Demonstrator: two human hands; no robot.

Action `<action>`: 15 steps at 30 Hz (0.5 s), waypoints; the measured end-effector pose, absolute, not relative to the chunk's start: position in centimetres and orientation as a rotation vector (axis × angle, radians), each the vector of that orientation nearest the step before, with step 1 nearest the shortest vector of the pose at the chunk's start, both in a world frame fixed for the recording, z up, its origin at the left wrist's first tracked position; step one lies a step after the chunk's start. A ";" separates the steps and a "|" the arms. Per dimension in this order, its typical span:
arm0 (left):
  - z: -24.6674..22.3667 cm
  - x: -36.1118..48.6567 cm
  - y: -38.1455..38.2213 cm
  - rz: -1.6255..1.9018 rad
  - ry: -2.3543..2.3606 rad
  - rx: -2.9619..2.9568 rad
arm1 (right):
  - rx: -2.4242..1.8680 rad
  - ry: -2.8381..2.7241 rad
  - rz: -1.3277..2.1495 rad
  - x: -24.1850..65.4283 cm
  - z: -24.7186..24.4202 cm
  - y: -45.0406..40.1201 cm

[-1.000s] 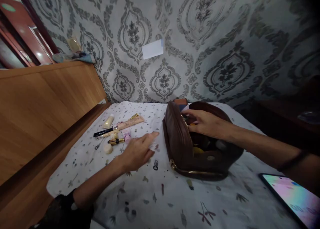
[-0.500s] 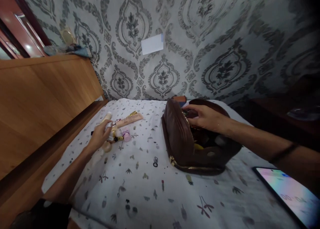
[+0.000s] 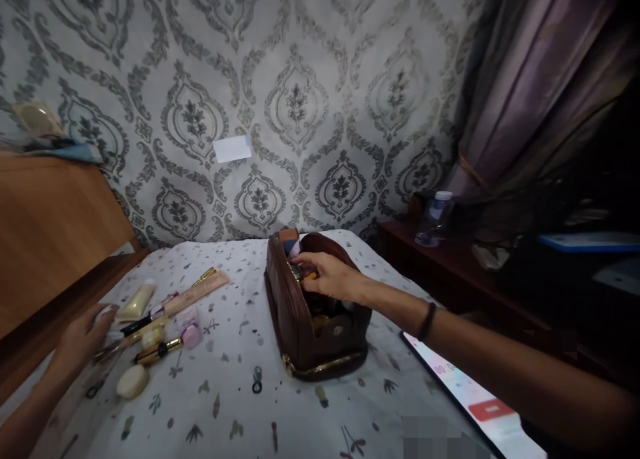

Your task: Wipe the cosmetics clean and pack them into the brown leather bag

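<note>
At the left, my left hand (image 3: 86, 331) is low over the bed beside a group of cosmetics, its fingers curled around something whitish that I cannot make out. Closest to it lie a cream-coloured tube (image 3: 137, 301), a black-and-gold tube (image 3: 159, 351) and a round cream-coloured jar (image 3: 133, 381). A long peach tube (image 3: 196, 292) and a pink-lilac bottle (image 3: 190, 329) are further right. My right hand (image 3: 327, 277) reaches into the unzipped brown bag (image 3: 286, 305), thumb and fingers apart; small items, one of them orange, show by the fingertips. The bag's depth is dark.
A lit phone (image 3: 470, 395) lies under my right forearm. The patterned sheet (image 3: 225, 392) covers the bed, with a wooden board (image 3: 60, 225) at left. A clear bottle (image 3: 434, 222) stands on the dark red ledge (image 3: 400, 235) at right. Wallpaper and a curtain are behind.
The view has swung to the right, bringing the bottle and curtain in. My left hand has shifted left, away from the cosmetics, uncovering more of them. The right hand stays in the bag.
</note>
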State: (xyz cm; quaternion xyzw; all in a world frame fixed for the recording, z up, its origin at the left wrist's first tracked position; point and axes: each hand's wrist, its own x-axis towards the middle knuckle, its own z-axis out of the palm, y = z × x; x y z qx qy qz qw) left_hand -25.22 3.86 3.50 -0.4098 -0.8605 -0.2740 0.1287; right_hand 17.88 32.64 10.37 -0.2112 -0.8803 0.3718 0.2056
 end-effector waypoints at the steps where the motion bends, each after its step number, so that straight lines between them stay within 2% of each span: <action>1: 3.8 -25.6 4.2 -0.774 -2.535 -1.139 | -0.584 -2.450 1.035 17.9 10.4 32.7; 4: 5.0 -26.1 5.6 -0.667 -2.611 -1.011 | -0.582 -2.445 1.052 17.9 10.4 32.7; 8: 6.3 -25.9 7.8 -0.218 -2.695 -1.052 | -0.632 -2.405 1.158 17.7 10.5 32.6; 15: 4.2 -28.0 9.8 0.005 -2.851 -0.961 | -0.705 -2.361 1.291 17.4 10.2 33.6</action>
